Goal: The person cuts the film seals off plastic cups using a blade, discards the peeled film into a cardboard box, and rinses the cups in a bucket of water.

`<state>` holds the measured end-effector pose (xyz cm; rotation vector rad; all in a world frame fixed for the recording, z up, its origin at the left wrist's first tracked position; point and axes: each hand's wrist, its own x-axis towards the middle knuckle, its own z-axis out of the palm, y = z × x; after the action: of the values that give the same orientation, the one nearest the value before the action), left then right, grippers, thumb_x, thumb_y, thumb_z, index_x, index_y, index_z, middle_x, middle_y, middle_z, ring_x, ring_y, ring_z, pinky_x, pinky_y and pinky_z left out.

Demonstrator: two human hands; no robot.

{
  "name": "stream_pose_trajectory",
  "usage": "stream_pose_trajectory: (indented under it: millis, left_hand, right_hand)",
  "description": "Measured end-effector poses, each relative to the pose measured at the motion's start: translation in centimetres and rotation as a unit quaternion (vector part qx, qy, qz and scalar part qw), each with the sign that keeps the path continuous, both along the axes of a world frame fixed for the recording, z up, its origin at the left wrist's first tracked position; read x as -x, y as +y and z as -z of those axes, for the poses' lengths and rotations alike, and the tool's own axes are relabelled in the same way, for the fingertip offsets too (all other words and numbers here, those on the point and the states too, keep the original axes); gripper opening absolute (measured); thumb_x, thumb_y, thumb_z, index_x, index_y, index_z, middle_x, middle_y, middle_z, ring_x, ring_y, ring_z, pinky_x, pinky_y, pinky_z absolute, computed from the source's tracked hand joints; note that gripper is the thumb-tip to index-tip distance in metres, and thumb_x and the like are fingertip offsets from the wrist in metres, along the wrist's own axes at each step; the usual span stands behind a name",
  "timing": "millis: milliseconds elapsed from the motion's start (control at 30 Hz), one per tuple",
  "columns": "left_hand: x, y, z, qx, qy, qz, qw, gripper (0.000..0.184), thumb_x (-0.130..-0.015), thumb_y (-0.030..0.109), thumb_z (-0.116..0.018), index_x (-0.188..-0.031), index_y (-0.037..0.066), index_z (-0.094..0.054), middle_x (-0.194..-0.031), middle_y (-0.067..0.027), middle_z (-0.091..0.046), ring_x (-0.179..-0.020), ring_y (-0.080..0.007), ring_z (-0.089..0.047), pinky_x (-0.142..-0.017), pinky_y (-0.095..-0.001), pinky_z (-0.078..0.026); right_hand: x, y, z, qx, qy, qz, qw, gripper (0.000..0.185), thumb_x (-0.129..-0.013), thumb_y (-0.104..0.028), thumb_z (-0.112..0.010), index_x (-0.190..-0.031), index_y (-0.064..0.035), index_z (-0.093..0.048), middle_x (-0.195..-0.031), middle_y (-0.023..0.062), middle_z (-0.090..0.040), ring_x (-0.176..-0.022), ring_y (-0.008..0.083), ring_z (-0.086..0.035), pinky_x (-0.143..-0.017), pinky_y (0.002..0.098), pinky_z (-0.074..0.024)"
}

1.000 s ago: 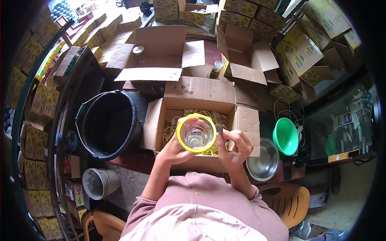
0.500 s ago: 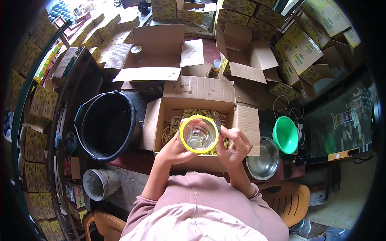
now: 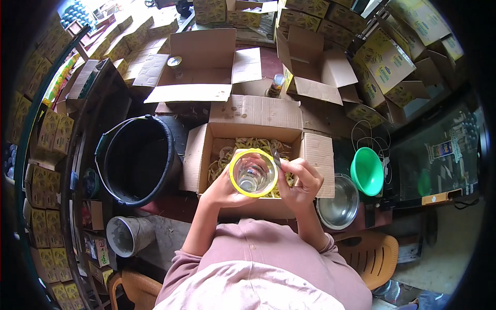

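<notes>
My left hand (image 3: 223, 188) is wrapped round a clear jar (image 3: 253, 174) with a yellow rim, its open mouth facing up toward me. At the rim's right side my right hand (image 3: 301, 181) pinches a dark, thin blade (image 3: 275, 153), which looks like a knife; its handle is hidden in the fingers. The blade's tip points up and away, close to the rim, and I cannot tell whether it touches. Both hands are above an open cardboard box (image 3: 256, 112) with yellow-green scraps (image 3: 221, 164) inside.
A black bucket (image 3: 169, 160) stands left of the box, a grey bucket (image 3: 135, 236) below it. A metal bowl (image 3: 338, 201) and a green bowl (image 3: 367, 171) are on the right. Farther back are two open cartons (image 3: 202, 46) (image 3: 338, 75) and a small jar (image 3: 275, 85).
The jar has shifted slightly left and tipped a little. The blade has swung from nearly upright to slanting up-left, with my right hand still holding it.
</notes>
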<state>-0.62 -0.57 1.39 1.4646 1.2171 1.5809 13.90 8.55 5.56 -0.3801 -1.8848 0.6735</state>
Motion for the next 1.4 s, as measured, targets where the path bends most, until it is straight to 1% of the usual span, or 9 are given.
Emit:
stream_pose_trajectory:
  millis: [133, 233, 333, 367, 500, 700, 1000, 1100, 1400]
  left_hand:
    - [0.3, 0.0, 0.4, 0.007, -0.008, 0.018, 1.000, 0.070, -0.059, 0.014, -0.074, -0.118, 0.002, -0.038, -0.111, -0.0093, -0.044, -0.103, -0.0193, -0.048, -0.088, -0.0308, -0.040]
    - [-0.1, 0.5, 1.1, -0.042, 0.040, -0.038, 0.998, 0.071, -0.062, 0.012, -0.073, -0.121, 0.003, -0.035, -0.113, -0.0096, -0.040, -0.106, -0.0193, -0.044, -0.089, -0.0312, -0.040]
    - [-0.9, 0.7, 1.1, -0.057, -0.079, -0.045, 0.994, 0.073, -0.064, 0.010, -0.073, -0.123, 0.004, -0.029, -0.114, -0.0102, -0.038, -0.108, -0.0190, -0.042, -0.089, -0.0316, -0.041]
    - [-0.9, 0.9, 1.1, -0.082, -0.093, -0.048, 0.991, 0.066, -0.066, 0.009, -0.071, -0.120, 0.006, -0.033, -0.114, -0.0090, -0.036, -0.107, -0.0204, -0.044, -0.086, -0.0344, -0.043]
    - [-0.8, 1.0, 0.4, -0.089, -0.069, -0.050, 0.992, 0.064, -0.070, 0.004, -0.067, -0.121, 0.007, -0.028, -0.115, -0.0122, -0.039, -0.110, -0.0206, -0.042, -0.087, -0.0346, -0.040]
    - [-1.3, 1.0, 0.3, -0.077, -0.019, -0.099, 0.992, 0.068, -0.071, 0.004, -0.068, -0.122, 0.006, -0.022, -0.115, -0.0124, -0.037, -0.106, -0.0208, -0.043, -0.086, -0.0332, -0.042]
    - [-1.7, 1.0, 0.6, -0.085, 0.070, -0.170, 0.979, 0.070, -0.071, 0.006, -0.069, -0.123, 0.006, -0.021, -0.115, -0.0130, -0.031, -0.106, -0.0232, -0.043, -0.085, -0.0339, -0.041]
    - [-1.7, 1.1, 1.3, -0.105, 0.094, -0.191, 0.971, 0.075, -0.072, 0.002, -0.066, -0.130, 0.010, -0.019, -0.118, -0.0126, -0.029, -0.110, -0.0231, -0.040, -0.083, -0.0349, -0.043]
    - [-1.9, 1.0, 1.1, -0.105, 0.127, -0.194, 0.967, 0.079, -0.071, 0.005, -0.068, -0.130, 0.009, -0.017, -0.117, -0.0137, -0.028, -0.107, -0.0245, -0.042, -0.082, -0.0350, -0.043]
  right_hand:
    - [0.3, 0.1, 0.4, -0.002, 0.013, -0.007, 1.000, 0.022, -0.063, 0.007, -0.066, -0.082, -0.0022, -0.064, -0.065, 0.0082, -0.059, -0.055, 0.0159, -0.058, -0.049, 0.0241, -0.0451]
    - [0.5, -0.1, 0.3, -0.005, 0.026, 0.024, 0.999, 0.021, -0.064, 0.006, -0.067, -0.083, -0.0021, -0.064, -0.064, 0.0079, -0.059, -0.055, 0.0151, -0.058, -0.049, 0.0241, -0.0450]
    - [0.5, -0.2, 0.6, 0.004, 0.028, 0.045, 0.999, 0.019, -0.064, 0.005, -0.067, -0.082, -0.0016, -0.063, -0.063, 0.0077, -0.058, -0.055, 0.0144, -0.057, -0.049, 0.0241, -0.0451]
    - [0.5, -0.3, 0.7, 0.006, 0.028, 0.050, 0.998, 0.018, -0.064, 0.005, -0.067, -0.081, -0.0015, -0.063, -0.063, 0.0076, -0.058, -0.054, 0.0142, -0.057, -0.049, 0.0240, -0.0451]
    - [0.5, -0.7, 0.8, 0.007, 0.030, 0.071, 0.997, 0.016, -0.065, 0.005, -0.067, -0.079, -0.0013, -0.063, -0.063, 0.0075, -0.058, -0.054, 0.0140, -0.057, -0.049, 0.0237, -0.0452]
    - [0.5, -1.1, 0.8, -0.025, 0.035, 0.089, 0.995, 0.016, -0.064, 0.005, -0.067, -0.078, -0.0021, -0.062, -0.061, 0.0072, -0.058, -0.052, 0.0146, -0.057, -0.049, 0.0239, -0.0456]
    - [1.0, -1.1, 1.0, -0.040, 0.041, 0.089, 0.994, 0.019, -0.063, 0.006, -0.068, -0.080, -0.0022, -0.063, -0.062, 0.0075, -0.057, -0.052, 0.0144, -0.056, -0.047, 0.0241, -0.0453]
    - [1.2, -1.2, 1.0, -0.042, 0.043, 0.095, 0.994, 0.019, -0.063, 0.006, -0.068, -0.080, -0.0019, -0.063, -0.062, 0.0074, -0.057, -0.051, 0.0144, -0.056, -0.047, 0.0240, -0.0450]
    - [1.4, -1.1, 1.1, -0.057, 0.047, 0.101, 0.992, 0.021, -0.062, 0.007, -0.067, -0.081, -0.0018, -0.063, -0.063, 0.0072, -0.057, -0.052, 0.0149, -0.056, -0.047, 0.0245, -0.0450]
